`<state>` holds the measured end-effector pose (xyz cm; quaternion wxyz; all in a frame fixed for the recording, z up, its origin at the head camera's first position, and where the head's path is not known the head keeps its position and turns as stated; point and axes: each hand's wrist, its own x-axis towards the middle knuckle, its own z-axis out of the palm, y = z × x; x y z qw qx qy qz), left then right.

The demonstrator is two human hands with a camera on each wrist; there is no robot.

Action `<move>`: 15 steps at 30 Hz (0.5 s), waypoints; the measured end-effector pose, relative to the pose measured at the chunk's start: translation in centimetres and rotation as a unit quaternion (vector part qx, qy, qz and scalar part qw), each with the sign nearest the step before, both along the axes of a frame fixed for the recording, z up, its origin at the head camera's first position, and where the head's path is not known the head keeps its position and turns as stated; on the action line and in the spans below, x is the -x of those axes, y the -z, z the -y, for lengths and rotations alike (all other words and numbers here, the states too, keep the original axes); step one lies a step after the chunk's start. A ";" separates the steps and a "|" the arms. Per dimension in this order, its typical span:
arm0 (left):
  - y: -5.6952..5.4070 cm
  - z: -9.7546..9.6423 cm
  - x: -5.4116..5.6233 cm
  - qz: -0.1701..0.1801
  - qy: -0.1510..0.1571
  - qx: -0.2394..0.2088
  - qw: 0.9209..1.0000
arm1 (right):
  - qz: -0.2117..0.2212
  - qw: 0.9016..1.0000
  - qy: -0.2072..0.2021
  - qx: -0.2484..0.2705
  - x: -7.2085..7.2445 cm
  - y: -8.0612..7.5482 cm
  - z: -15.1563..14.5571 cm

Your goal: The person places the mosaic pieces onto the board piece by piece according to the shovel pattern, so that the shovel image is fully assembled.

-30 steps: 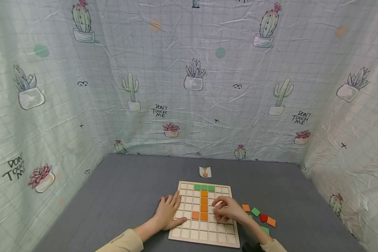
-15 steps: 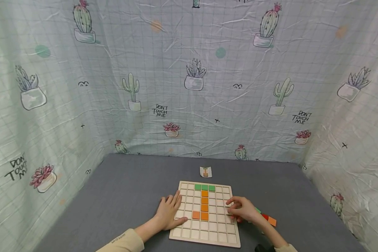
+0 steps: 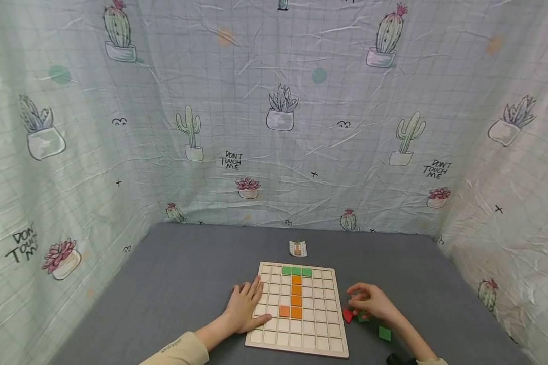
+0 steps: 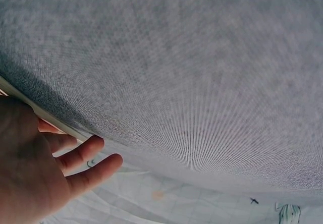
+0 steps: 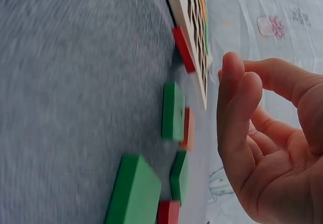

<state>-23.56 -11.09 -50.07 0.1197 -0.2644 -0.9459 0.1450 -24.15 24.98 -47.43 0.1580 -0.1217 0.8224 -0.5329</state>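
Observation:
My left hand (image 3: 244, 306) rests on the left edge of a wooden grid board (image 3: 321, 344), fingers spread. In the left wrist view, the left hand (image 4: 55, 158) lies against the board's edge. Green tiles (image 3: 297, 271) sit in the board's top row, orange tiles (image 3: 296, 290) run down a column below them, and a paler orange tile (image 3: 284, 311) lies beside the lowest. My right hand (image 3: 370, 301) hovers over loose tiles, fingers loosely bent. Nothing shows between its fingers in the right wrist view. Near it lie a red tile (image 5: 183, 49) against the board and a green tile (image 5: 173, 112).
A small printed pattern card (image 3: 298, 248) lies beyond the board. Another green tile (image 3: 384, 333) is on the grey table (image 3: 201, 263) by the right forearm. Cactus-print curtains (image 3: 274, 152) enclose the table at the back and sides.
My right hand has moved right, off the board and over the loose tiles. A red tile by the board's right edge is now uncovered. The left hand stays put.

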 end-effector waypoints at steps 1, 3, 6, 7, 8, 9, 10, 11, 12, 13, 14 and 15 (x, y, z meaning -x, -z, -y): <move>0.0 0.0 0.0 0.000 0.000 0.000 1.000 | 0.001 1.000 0.001 0.000 0.0 0.0 -0.2; 0.0 0.0 0.0 0.001 0.001 0.000 1.000 | 0.001 1.000 0.003 -0.004 0.0 0.0 -0.7; 0.1 0.0 0.1 0.007 0.002 -0.004 1.000 | -0.002 1.000 0.005 -0.015 0.1 -0.1 -1.4; 0.1 0.0 0.1 0.008 0.002 -0.004 1.000 | 0.000 1.000 0.005 -0.019 0.2 -0.1 -1.7; 0.1 0.0 0.1 0.009 0.003 -0.004 1.000 | 0.000 1.000 0.004 -0.023 0.3 -0.2 -1.9; 0.1 0.0 0.1 0.008 0.002 -0.004 1.000 | -0.002 1.000 0.000 -0.026 0.4 -0.2 -2.1; 0.1 0.0 0.1 0.007 0.002 -0.004 1.000 | -0.002 1.000 -0.002 -0.030 0.5 -0.2 -2.4; 0.1 0.0 0.1 0.006 0.003 -0.005 1.000 | -0.005 0.999 -0.007 -0.036 0.7 -0.2 -2.6; 0.1 0.0 0.1 0.005 0.003 -0.005 1.000 | -0.004 0.999 -0.007 -0.042 0.8 -0.2 -2.8; 0.1 0.0 0.1 0.004 0.003 -0.005 1.000 | -0.003 0.999 -0.008 -0.045 0.9 -0.2 -3.0; 0.1 0.0 0.1 0.003 0.003 -0.005 1.000 | -0.004 0.999 -0.009 -0.049 1.1 -0.2 -3.2; 0.1 0.0 0.1 0.003 0.004 -0.006 1.000 | -0.006 0.999 -0.012 -0.053 1.2 -0.2 -3.3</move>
